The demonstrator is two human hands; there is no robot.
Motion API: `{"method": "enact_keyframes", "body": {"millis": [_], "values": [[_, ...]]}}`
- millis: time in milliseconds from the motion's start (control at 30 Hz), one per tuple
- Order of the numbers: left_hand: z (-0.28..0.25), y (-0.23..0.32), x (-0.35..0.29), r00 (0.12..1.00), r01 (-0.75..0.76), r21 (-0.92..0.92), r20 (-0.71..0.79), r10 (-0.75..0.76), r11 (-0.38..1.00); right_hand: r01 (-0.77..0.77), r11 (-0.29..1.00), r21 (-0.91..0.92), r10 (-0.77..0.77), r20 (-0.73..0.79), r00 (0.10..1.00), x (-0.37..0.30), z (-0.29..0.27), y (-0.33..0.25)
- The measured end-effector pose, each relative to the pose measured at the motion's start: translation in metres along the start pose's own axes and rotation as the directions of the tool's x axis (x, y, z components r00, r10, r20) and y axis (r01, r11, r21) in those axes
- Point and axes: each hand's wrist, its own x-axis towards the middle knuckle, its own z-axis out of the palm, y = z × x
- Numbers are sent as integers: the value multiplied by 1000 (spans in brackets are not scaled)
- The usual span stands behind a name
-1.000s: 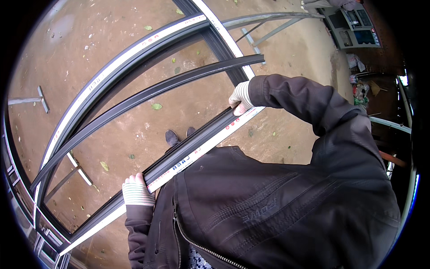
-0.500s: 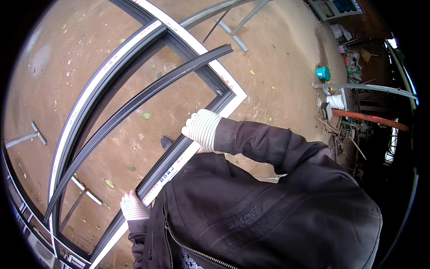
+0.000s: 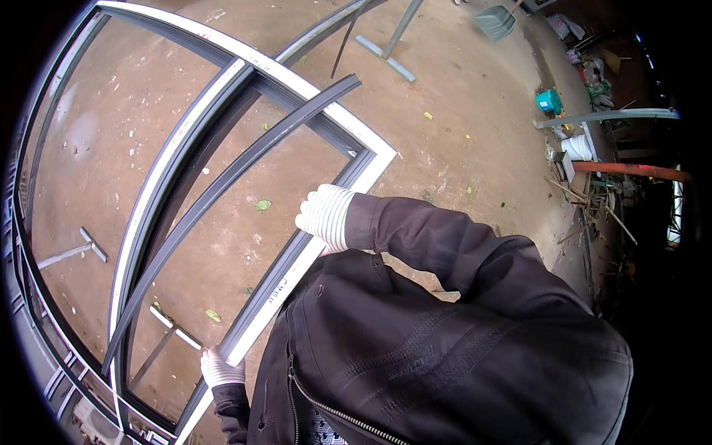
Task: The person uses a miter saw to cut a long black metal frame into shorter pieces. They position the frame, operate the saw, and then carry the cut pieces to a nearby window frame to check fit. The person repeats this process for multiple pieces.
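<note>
A large window-like frame (image 3: 185, 122) of dark channelled profile with white film on its faces lies in front of me. Along its near side runs a dark bar with a white face (image 3: 278, 285). My right hand (image 3: 325, 216), in a white striped glove with bare fingertips hidden from view, is wrapped round this bar's upper part. Farther down, at the bar's squared end, my left hand (image 3: 221, 369) grips it in a matching glove; most of its fingers are hidden. A loose curved dark strip (image 3: 230, 174) lies across the frame's opening, its far end overhanging the far side.
Metal stand legs (image 3: 386, 58) show beyond the frame, and others under it. Scattered leaves (image 3: 262, 205) lie on the brown floor. To the right are a shovel (image 3: 495, 22), a teal bucket (image 3: 548, 101), a white bucket (image 3: 577, 147), and an orange-red pole (image 3: 630, 170) beside clutter.
The view has shifted, so more of the frame's far left part and the shovel show. My left hand sits lower in the picture. Both hands keep their grip on the bar.
</note>
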Motion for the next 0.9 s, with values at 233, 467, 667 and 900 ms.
{"method": "enact_keyframes", "body": {"millis": [233, 467, 667, 900], "values": [[14, -40, -18, 992, 60, 31, -110, -56, 998, -21, 995, -100, 24, 33, 999, 6, -12, -11], [9, -38, -22, 987, 95, 4, -133, -94, 995, -61, 988, -139, 60, -13, 998, 14, -2, -19], [-31, -26, -21, 995, 102, -65, -18, -103, 993, -71, 983, -172, 42, -168, 985, 14, 17, -17], [-21, -78, -41, 979, 179, -227, -51, -195, 957, -39, 976, -217, -24, -281, 960, 12, 40, -9]]}}
